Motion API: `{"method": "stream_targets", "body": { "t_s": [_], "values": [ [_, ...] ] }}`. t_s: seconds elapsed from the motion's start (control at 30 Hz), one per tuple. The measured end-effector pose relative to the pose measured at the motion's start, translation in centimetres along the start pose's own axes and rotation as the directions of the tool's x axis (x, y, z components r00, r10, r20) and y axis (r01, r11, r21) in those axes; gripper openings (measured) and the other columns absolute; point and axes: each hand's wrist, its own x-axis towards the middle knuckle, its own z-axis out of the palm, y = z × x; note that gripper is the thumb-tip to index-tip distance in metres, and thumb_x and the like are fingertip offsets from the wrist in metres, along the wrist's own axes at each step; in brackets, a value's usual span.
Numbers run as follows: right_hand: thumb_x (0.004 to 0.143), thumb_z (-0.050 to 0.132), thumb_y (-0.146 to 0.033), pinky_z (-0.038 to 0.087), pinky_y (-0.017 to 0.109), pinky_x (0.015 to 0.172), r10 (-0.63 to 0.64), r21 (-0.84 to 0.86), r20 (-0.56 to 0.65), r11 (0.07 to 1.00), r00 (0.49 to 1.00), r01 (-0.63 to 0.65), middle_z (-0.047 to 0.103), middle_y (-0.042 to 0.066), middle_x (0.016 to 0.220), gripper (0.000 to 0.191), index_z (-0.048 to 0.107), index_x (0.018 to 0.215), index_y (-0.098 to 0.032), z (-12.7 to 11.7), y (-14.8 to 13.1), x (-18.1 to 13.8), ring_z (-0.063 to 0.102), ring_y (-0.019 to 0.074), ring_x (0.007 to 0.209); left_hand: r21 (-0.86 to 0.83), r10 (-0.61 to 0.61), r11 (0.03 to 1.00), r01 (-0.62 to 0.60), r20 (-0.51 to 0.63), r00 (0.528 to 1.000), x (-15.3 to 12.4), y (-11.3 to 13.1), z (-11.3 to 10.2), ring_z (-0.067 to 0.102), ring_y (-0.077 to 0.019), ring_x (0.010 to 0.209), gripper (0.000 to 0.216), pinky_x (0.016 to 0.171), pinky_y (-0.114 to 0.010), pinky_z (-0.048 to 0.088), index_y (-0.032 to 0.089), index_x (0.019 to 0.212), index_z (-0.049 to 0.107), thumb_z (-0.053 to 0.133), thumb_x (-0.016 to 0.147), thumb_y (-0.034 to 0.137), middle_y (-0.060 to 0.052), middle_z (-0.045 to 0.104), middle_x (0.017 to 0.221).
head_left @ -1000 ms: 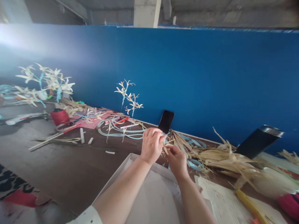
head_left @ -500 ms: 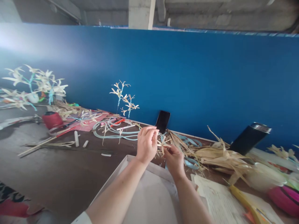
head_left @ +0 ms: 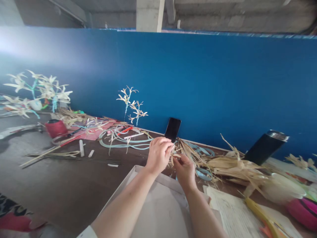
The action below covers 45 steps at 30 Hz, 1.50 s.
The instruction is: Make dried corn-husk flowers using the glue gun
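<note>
Above the far edge of a pale shallow box [head_left: 133, 170], both hands work close together. My right hand [head_left: 185, 172] is closed in a pinch on a small corn-husk flower [head_left: 176, 155], mostly covered by the fingers. Just left of it and a little higher, my left hand [head_left: 159, 154] has its fingers pressed together over the flower. What those left fingertips hold is hidden. A black phone [head_left: 172, 129] leans against the blue partition right behind the hands. Dry husk strips [head_left: 189, 152] and light-blue ribbon [head_left: 203, 173] lie beside the right hand.
Two finished-looking flower stems [head_left: 126, 99] stand by the partition [head_left: 198, 79]. More white flowers [head_left: 49, 87] and a red spool [head_left: 56, 128] are at left. Pale blue cord [head_left: 119, 145] lies coiled. A black bottle [head_left: 264, 148], papers [head_left: 230, 208] and a yellow cutter [head_left: 260, 215] sit at right.
My left hand has shifted slightly right and down, its fingers curling over the flower, which shows less now. My right hand keeps its pinch in nearly the same place.
</note>
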Motion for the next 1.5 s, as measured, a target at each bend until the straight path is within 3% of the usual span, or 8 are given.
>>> {"method": "stream_targets", "body": {
  "t_s": [0.3, 0.63, 1.1, 1.33, 1.5],
  "values": [
    [0.073, 0.057, -0.035, 0.037, 0.023, 0.050, -0.067, -0.053, 0.006, 0.996, 0.998, 0.067, 0.057, -0.001, 0.056, 0.023, 0.067, 0.081, -0.017, 0.1, 0.7, -0.1, 0.048, 0.0135, 0.051, 0.019, 0.023, 1.000, -0.023, -0.019, 1.000, 0.1, -0.2, 0.1, 0.053, -0.0190, 0.099, 0.012, 0.091, -0.038, 0.038, 0.018, 0.085, 0.063, 0.051, 0.085, 0.021, -0.005, 0.064, 0.098],
    [0.074, 0.057, -0.034, 0.038, 0.024, 0.054, -0.090, -0.068, 0.002, 0.994, 0.996, 0.090, 0.059, -0.001, 0.058, 0.020, 0.067, 0.081, -0.019, 0.2, 0.8, -0.1, 0.051, 0.0139, 0.053, 0.184, 0.189, 0.966, -0.181, -0.029, 0.982, 0.2, -0.1, -0.8, 0.049, -0.0211, 0.106, 0.014, 0.097, -0.042, 0.034, 0.018, 0.084, 0.062, 0.049, 0.084, 0.014, -0.006, 0.062, 0.102],
    [0.074, 0.057, -0.031, 0.039, 0.024, 0.052, -0.086, -0.012, 0.015, 0.996, 0.996, 0.087, 0.055, -0.003, 0.055, 0.017, 0.065, 0.080, -0.018, 0.3, 0.7, -0.1, 0.050, 0.0130, 0.050, 0.204, 0.209, 0.960, -0.193, -0.058, 0.976, 0.0, 0.2, -0.8, 0.048, -0.0215, 0.108, 0.014, 0.097, -0.042, 0.035, 0.020, 0.086, 0.062, 0.050, 0.083, 0.015, -0.006, 0.060, 0.109],
    [0.072, 0.058, -0.032, 0.038, 0.023, 0.050, -0.067, 0.004, 0.015, 0.998, 0.998, 0.067, 0.055, -0.003, 0.050, 0.017, 0.066, 0.076, -0.018, 0.3, 0.4, -0.2, 0.049, 0.0124, 0.047, 0.125, 0.128, 0.986, -0.110, -0.154, 0.980, 0.3, 0.4, -1.3, 0.050, -0.0204, 0.105, 0.016, 0.095, -0.039, 0.038, 0.019, 0.095, 0.060, 0.048, 0.085, 0.017, -0.008, 0.060, 0.107],
    [0.066, 0.064, -0.041, 0.034, 0.022, 0.043, 0.111, 0.241, -0.101, 0.967, 0.989, -0.084, 0.051, -0.003, 0.046, 0.027, 0.066, 0.075, -0.016, 0.2, 0.8, 0.3, 0.045, 0.0113, 0.043, -0.021, -0.060, 0.998, 0.056, -0.209, 0.976, 0.4, 0.6, -1.0, 0.053, -0.0198, 0.102, 0.024, 0.091, -0.036, 0.041, 0.018, 0.109, 0.055, 0.046, 0.088, 0.024, -0.010, 0.059, 0.106]
  ]
}}
